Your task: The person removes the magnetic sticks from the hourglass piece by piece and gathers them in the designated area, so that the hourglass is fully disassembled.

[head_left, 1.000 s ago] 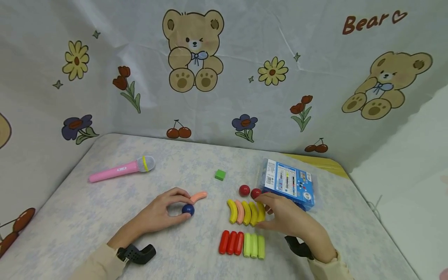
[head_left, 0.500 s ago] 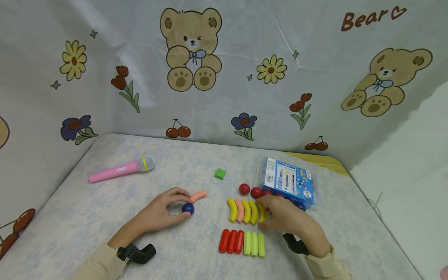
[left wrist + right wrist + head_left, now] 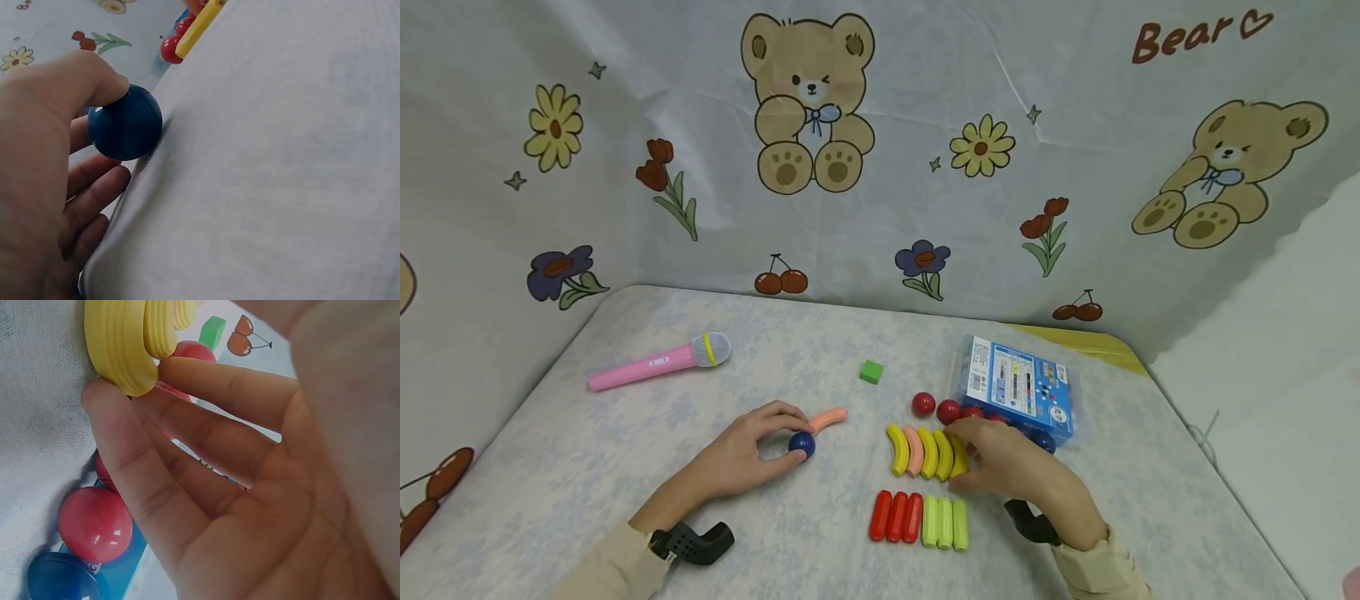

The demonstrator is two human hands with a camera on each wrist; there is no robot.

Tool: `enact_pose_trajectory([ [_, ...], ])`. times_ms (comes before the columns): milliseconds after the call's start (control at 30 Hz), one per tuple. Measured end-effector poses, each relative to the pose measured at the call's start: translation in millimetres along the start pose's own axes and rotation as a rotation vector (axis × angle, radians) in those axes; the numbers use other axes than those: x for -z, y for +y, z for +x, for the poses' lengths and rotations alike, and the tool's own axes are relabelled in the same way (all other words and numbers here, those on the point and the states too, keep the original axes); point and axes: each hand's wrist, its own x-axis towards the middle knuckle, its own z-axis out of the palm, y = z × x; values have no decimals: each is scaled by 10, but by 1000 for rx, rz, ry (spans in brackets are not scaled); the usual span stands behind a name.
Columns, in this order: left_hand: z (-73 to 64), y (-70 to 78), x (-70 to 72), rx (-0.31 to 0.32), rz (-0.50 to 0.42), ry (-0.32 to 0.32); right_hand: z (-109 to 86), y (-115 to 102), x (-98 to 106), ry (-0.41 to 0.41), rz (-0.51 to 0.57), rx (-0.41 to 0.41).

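Observation:
My left hand pinches a glossy dark blue ball between thumb and index finger, low over the cloth; the left wrist view shows the ball close up. A curved pink stick lies at that hand's fingertips. On the right, my right hand has its thumb and fingers at the two ends of a curved yellow stick, the last in a row with other yellow sticks and a pink one. The right wrist view shows the fingertips against the ridged yellow stick.
Three red sticks and three light green sticks lie nearer me. Red balls and a blue ball line the front of a blue box. A green block and pink microphone lie farther back.
The yellow stick at my right hand shifted slightly right, then back against the row. The blue ball in my left hand has moved slightly away from me, and the pink stick has shifted slightly right.

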Motion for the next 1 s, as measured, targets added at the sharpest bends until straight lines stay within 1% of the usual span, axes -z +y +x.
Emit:
enact_pose_trajectory([
  [233, 9, -4, 0, -16, 2, 14, -2, 4, 18, -4, -3, 7],
  [333, 8, 1, 6, -4, 12, 16, -19, -2, 46, 8, -2, -2],
  [467, 3, 3, 15, 18, 16, 5, -48, -18, 94, 61, -11, 24],
  [600, -2, 2, 22, 26, 15, -8, -61, -63, 127, 140, -27, 90],
  [667, -5, 2, 28, 34, 8, -15, -56, -102, 130, 157, -21, 119],
  [800, -11, 7, 46, 48, -6, -34, -28, -196, 108, 142, -10, 162],
  [1000, -14, 2, 60, 14, -16, -52, 71, -385, 48, 74, -44, 238],
])
